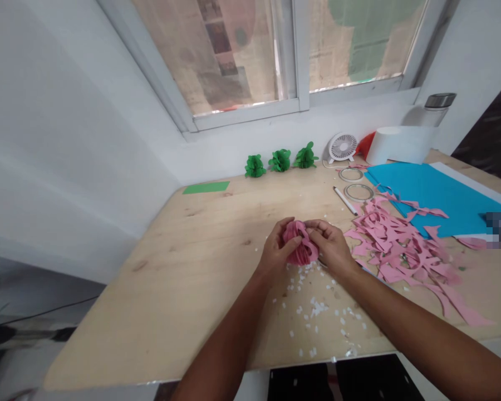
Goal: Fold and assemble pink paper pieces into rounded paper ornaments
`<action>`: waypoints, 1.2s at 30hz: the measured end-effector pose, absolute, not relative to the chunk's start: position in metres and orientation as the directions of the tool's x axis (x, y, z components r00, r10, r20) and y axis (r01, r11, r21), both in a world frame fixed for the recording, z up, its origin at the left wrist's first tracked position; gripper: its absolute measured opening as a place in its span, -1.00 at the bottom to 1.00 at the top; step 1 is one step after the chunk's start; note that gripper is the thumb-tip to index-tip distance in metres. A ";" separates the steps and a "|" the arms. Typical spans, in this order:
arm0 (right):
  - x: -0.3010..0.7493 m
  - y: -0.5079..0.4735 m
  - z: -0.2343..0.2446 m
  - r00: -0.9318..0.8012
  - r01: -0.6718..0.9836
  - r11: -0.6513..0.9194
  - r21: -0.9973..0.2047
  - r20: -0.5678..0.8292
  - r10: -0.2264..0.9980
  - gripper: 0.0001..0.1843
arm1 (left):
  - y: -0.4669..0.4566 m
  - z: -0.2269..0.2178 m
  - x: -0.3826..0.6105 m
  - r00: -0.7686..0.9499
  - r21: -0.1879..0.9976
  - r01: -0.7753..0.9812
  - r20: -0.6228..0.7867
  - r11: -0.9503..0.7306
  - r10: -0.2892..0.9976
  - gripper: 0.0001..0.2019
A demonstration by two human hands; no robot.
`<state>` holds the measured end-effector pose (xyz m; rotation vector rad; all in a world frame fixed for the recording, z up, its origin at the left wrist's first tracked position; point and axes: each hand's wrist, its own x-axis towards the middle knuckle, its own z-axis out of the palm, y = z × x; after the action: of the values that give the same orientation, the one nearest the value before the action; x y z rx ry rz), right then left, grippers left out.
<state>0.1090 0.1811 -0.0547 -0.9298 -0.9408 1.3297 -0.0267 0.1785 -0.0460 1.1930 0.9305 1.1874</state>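
Note:
A pink folded paper ball (300,245) is held just above the wooden table (183,278), between both my hands. My left hand (275,250) grips its left side with the thumb on top and the fingers curled round it. My right hand (332,245) pinches its right side, fingers closed on the paper. Small white paper bits (317,306) lie scattered on the table right below my hands.
A heap of pink paper scraps (401,250) lies to the right, by blue sheets (434,195). Behind them lie a white pen (344,200) and two tape rings (358,191). Three green paper balls (280,160), a green sheet (206,187) and a small fan (342,147) line the far edge.

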 end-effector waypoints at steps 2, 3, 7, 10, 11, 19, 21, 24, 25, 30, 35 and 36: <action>0.109 0.181 -0.054 0.001 -0.346 0.016 -0.938 0.017 1.000 -0.77 | 0.179 -0.046 -0.027 0.170 0.986 -0.165 0.059 -0.031 0.984 -0.51; 0.109 0.181 -0.054 -0.008 -0.346 0.012 -0.938 0.016 1.000 -0.77 | 0.179 -0.047 -0.027 0.167 0.986 -0.161 0.061 -0.034 0.984 -0.51; 0.108 0.180 -0.054 -0.026 -0.360 -0.001 -0.933 0.009 1.000 -0.78 | 0.180 -0.049 -0.028 0.162 0.988 -0.144 0.082 -0.058 0.983 -0.50; 0.108 0.180 -0.054 -0.035 -0.352 0.001 -0.936 0.014 0.999 -0.77 | 0.181 -0.051 -0.028 0.163 0.990 -0.119 0.097 -0.078 0.982 -0.49; 0.108 0.180 -0.054 -0.035 -0.348 0.006 -0.938 0.019 0.999 -0.78 | 0.181 -0.051 -0.028 0.164 0.990 -0.110 0.101 -0.083 0.981 -0.49; 0.108 0.180 -0.052 -0.006 -0.323 0.045 -0.945 0.050 0.999 -0.79 | 0.179 -0.049 -0.029 0.210 0.992 -0.078 0.115 -0.100 0.971 -0.48; 0.108 0.180 -0.052 -0.007 -0.316 0.039 -0.948 0.043 0.999 -0.78 | 0.179 -0.049 -0.029 0.208 0.992 -0.054 0.122 -0.114 0.970 -0.47; 0.108 0.180 -0.053 -0.014 -0.308 0.034 -0.951 0.040 0.999 -0.77 | 0.178 -0.048 -0.027 0.194 0.985 0.019 0.164 -0.170 0.967 -0.46; 0.108 0.180 -0.053 -0.014 -0.300 0.040 -0.953 0.046 0.999 -0.77 | 0.178 -0.048 -0.027 0.192 0.980 0.044 0.182 -0.194 0.964 -0.46; 0.108 0.179 -0.051 0.027 -0.183 0.090 -0.979 0.086 0.996 -0.79 | 0.175 -0.054 -0.024 0.191 0.939 0.175 0.262 -0.296 0.946 -0.41; 0.107 0.175 -0.046 0.021 -0.082 0.117 -0.990 0.115 0.993 -0.74 | 0.173 -0.060 -0.022 0.195 0.856 0.312 0.367 -0.412 0.910 -0.39; 0.107 0.174 -0.045 0.020 -0.058 0.121 -0.991 0.120 0.993 -0.74 | 0.172 -0.060 -0.022 0.197 0.836 0.336 0.387 -0.433 0.901 -0.39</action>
<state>0.1072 0.1741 -0.0451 -1.0855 -1.2082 1.1355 -0.0216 0.1723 -0.0602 1.8792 1.1515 1.2179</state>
